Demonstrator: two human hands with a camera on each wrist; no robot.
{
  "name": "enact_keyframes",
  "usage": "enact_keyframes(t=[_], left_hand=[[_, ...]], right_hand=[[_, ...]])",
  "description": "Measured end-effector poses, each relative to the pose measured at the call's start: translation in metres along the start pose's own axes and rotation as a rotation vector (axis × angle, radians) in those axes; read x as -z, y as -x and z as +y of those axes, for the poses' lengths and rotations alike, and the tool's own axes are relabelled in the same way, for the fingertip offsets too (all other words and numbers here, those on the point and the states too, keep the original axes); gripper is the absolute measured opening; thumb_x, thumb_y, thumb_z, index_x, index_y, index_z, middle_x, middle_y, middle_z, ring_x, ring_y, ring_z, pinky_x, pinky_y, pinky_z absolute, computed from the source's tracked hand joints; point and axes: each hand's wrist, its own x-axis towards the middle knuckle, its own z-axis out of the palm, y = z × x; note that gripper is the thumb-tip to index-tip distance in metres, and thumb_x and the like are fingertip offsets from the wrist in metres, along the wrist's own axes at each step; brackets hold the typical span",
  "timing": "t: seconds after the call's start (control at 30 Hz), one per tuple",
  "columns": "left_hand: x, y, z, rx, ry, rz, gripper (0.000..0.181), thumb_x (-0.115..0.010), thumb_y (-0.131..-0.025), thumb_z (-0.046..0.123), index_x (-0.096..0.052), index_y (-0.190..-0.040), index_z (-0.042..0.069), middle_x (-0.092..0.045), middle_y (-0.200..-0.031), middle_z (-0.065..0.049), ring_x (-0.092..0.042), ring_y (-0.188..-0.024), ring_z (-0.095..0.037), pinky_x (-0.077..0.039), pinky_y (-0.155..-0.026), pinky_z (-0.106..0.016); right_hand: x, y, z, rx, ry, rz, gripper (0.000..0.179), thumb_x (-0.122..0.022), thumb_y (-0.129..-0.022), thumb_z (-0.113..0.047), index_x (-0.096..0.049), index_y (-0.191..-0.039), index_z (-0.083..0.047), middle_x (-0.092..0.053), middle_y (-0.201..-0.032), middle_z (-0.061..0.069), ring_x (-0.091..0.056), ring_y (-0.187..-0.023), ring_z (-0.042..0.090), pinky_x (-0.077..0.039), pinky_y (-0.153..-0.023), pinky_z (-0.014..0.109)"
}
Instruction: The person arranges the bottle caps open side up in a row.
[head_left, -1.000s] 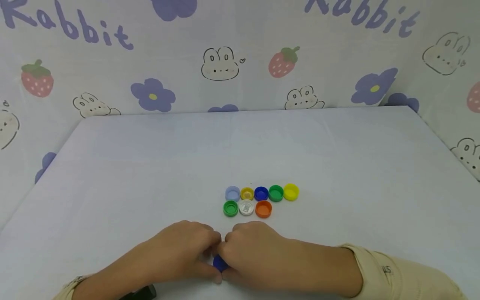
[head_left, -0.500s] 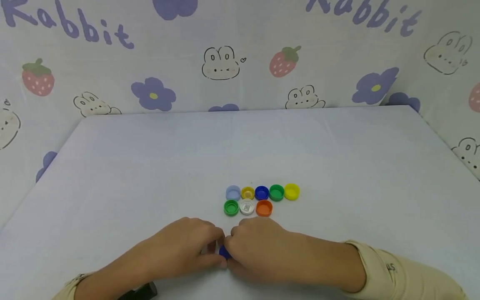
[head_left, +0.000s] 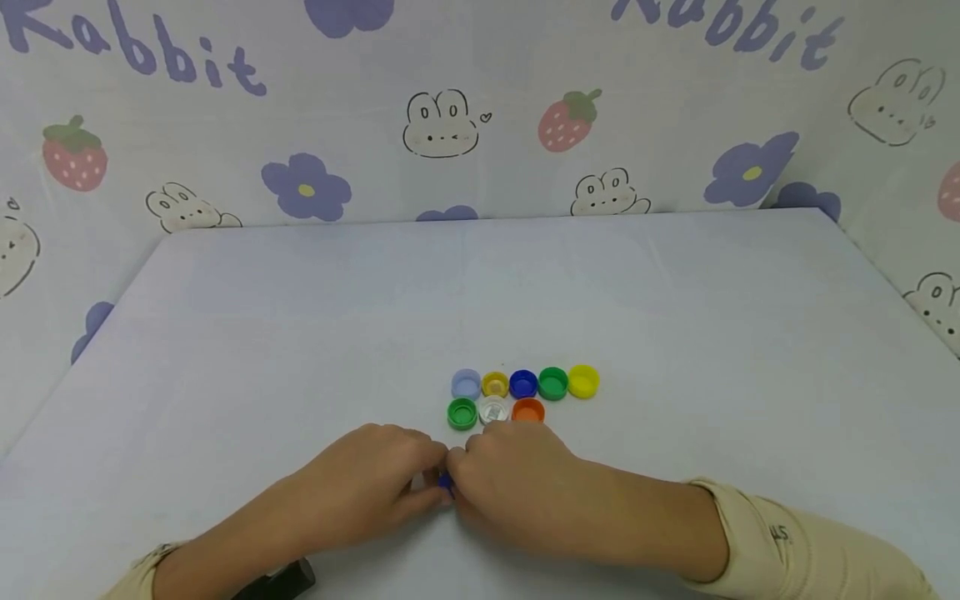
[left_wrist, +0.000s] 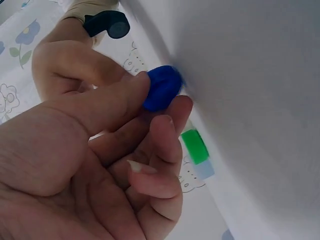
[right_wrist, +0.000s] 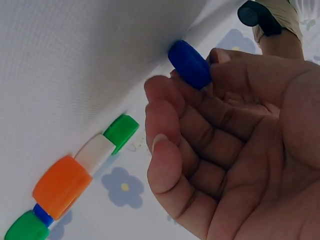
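Observation:
Close together near the front of the white table, my left hand (head_left: pixel 367 483) and right hand (head_left: pixel 521 487) both pinch one blue bottle cap (head_left: pixel 446 482). Most of that cap is hidden in the head view. The left wrist view shows the blue cap (left_wrist: pixel 164 89) between the left thumb and forefinger. From the right wrist, the blue cap (right_wrist: pixel 190 65) appears tilted on edge at the right thumb and fingertips. Just beyond the hands lie a green cap (head_left: pixel 462 414), a white cap (head_left: pixel 492 410) and an orange cap (head_left: pixel 528 410), its near edge covered by the right hand.
Behind these is a second row: a pale blue cap (head_left: pixel 466 383), a small yellow-gold cap (head_left: pixel 495 384), a dark blue cap (head_left: pixel 523 384), a green cap (head_left: pixel 553 383) and a yellow cap (head_left: pixel 583 381). A rabbit-print cloth (head_left: pixel 510 183) rises behind the table (head_left: pixel 300 333).
Both hands have slid forward towards the rows of caps, taking the blue cap along. The right hand now overlaps the orange cap. The laid-out caps keep their places.

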Motion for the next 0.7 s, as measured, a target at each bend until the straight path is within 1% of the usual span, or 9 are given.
enact_keyframes(t=[0.1, 0.2, 0.3, 0.5, 0.6, 0.7], left_hand=[[-0.0011, -0.0018, -0.0014, 0.023, 0.012, 0.001, 0.009, -0.078, -0.092, 0.018, -0.071, -0.088, 0.015, -0.069, -0.081, 0.014, -0.056, -0.068, 0.002, -0.049, -0.063, -0.023], [-0.0023, -0.0023, -0.0034, 0.037, 0.025, -0.015, 0.008, -0.077, -0.093, 0.018, -0.071, -0.088, 0.016, -0.067, -0.08, 0.015, -0.055, -0.067, 0.001, -0.048, -0.062, -0.024], [-0.0041, -0.0026, -0.0046, 0.042, 0.037, -0.036, 0.007, -0.077, -0.093, 0.02, -0.072, -0.09, 0.016, -0.065, -0.077, 0.017, -0.054, -0.066, 0.001, -0.048, -0.062, -0.024], [-0.0061, -0.0039, -0.0042, 0.033, 0.038, -0.04, 0.006, -0.076, -0.094, 0.02, -0.074, -0.094, 0.015, -0.064, -0.077, 0.018, -0.055, -0.068, 0.002, -0.049, -0.066, -0.025], [-0.0046, -0.0037, -0.0037, 0.039, 0.028, -0.045, 0.005, -0.073, -0.095, 0.017, -0.075, -0.098, 0.013, -0.067, -0.082, 0.016, -0.057, -0.072, 0.0, -0.051, -0.069, -0.027], [-0.0031, -0.0015, -0.004, 0.034, 0.005, -0.052, 0.014, -0.068, -0.095, 0.007, -0.076, -0.106, 0.01, -0.072, -0.093, 0.01, -0.06, -0.081, -0.002, -0.054, -0.077, -0.031]], right_hand=[[-0.001, -0.001, -0.0003, -0.02, 0.027, 0.023, 0.025, -0.071, -0.097, -0.027, -0.064, -0.079, -0.01, -0.046, -0.059, -0.004, -0.043, -0.051, 0.011, -0.033, -0.045, 0.022], [-0.0024, -0.0018, -0.0009, -0.034, 0.029, 0.015, 0.025, -0.072, -0.096, -0.027, -0.064, -0.08, -0.01, -0.047, -0.059, -0.003, -0.043, -0.051, 0.011, -0.033, -0.045, 0.022], [-0.0052, -0.0023, -0.0016, -0.04, 0.032, -0.015, 0.025, -0.073, -0.096, -0.027, -0.064, -0.079, -0.01, -0.049, -0.059, -0.003, -0.045, -0.05, 0.012, -0.034, -0.045, 0.024], [-0.0081, -0.0033, -0.002, -0.048, 0.043, -0.1, 0.019, -0.077, -0.093, -0.027, -0.069, -0.087, -0.011, -0.055, -0.063, -0.001, -0.049, -0.054, 0.014, -0.039, -0.048, 0.024], [-0.0065, -0.0022, -0.0021, -0.047, 0.047, -0.112, 0.015, -0.077, -0.092, -0.024, -0.071, -0.092, -0.01, -0.055, -0.064, -0.001, -0.049, -0.055, 0.014, -0.04, -0.049, 0.024], [-0.006, -0.0007, -0.0012, -0.047, 0.054, -0.128, 0.018, -0.079, -0.09, -0.02, -0.074, -0.104, -0.01, -0.056, -0.066, -0.001, -0.05, -0.057, 0.015, -0.041, -0.051, 0.024]])
